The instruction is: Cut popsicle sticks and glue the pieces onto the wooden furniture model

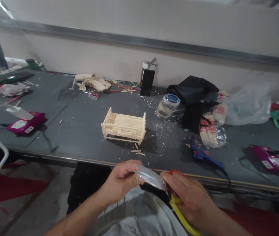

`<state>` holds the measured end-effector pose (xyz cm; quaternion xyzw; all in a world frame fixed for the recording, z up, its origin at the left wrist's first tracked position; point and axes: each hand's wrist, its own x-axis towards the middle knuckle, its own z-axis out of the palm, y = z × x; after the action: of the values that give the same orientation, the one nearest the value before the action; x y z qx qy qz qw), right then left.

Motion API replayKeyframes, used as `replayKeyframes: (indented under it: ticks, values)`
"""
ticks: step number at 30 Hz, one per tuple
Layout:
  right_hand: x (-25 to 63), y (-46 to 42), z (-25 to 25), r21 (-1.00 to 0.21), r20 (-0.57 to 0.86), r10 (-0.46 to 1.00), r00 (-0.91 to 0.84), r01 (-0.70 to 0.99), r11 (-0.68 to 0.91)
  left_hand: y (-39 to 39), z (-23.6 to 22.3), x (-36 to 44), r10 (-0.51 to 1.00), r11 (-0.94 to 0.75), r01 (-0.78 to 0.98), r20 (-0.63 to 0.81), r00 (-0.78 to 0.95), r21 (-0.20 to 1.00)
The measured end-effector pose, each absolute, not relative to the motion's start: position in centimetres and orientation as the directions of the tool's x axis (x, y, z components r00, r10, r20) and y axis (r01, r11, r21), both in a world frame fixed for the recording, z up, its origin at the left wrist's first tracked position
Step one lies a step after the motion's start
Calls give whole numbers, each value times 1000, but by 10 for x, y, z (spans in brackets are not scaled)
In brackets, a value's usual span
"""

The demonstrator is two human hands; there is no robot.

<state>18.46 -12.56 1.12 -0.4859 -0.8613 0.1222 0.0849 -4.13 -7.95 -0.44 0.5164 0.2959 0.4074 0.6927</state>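
1. Left hand (121, 182), bottom centre of the frame: thumb and fingers pinch one end of a translucent plastic packet (150, 177), which extends towards the right hand
2. Right hand (191, 195), to its right: fingers curl around a tool with red and yellow handles (185, 219); the working end is too hidden to identify
3. Handling, as judged: the packet appears light, thin, flexible and somewhat slippery; a flat pinch near either end suits it, while the tool, probably stiffer and heavier, calls for a grip around its handles
4. Miniature wooden bed frame (126, 119), upright at the centre of the frame, untouched: probably very light, stiff along its slats but fragile at the joints; best taken by its two end panels
5. Markings: red print on the clear packet of sticks (208, 132), right of centre, is illegible; pale panels on the magenta boxes at far right (272, 159) and left (26, 124) show no readable text; no brand can be made out
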Motion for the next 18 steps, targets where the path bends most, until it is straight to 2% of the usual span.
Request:
replayKeyframes:
  ticks: [4,9,13,18]
  values:
    - [184,-126,10,-401,2,866,-499,793,458,-79,-4,-41,865,136,-302,35,500,944]
    - [182,-124,10,-565,82,920,-383,743,360,-79,-6,-39,891,264,-368,-80,446,892]
    - [180,-123,10,-507,47,912,-408,776,374,-79,-5,-38,922,237,-407,-72,380,882]
    - [174,-123,14,-429,70,894,-442,796,428,-79,-3,-37,936,210,-385,-71,345,899]
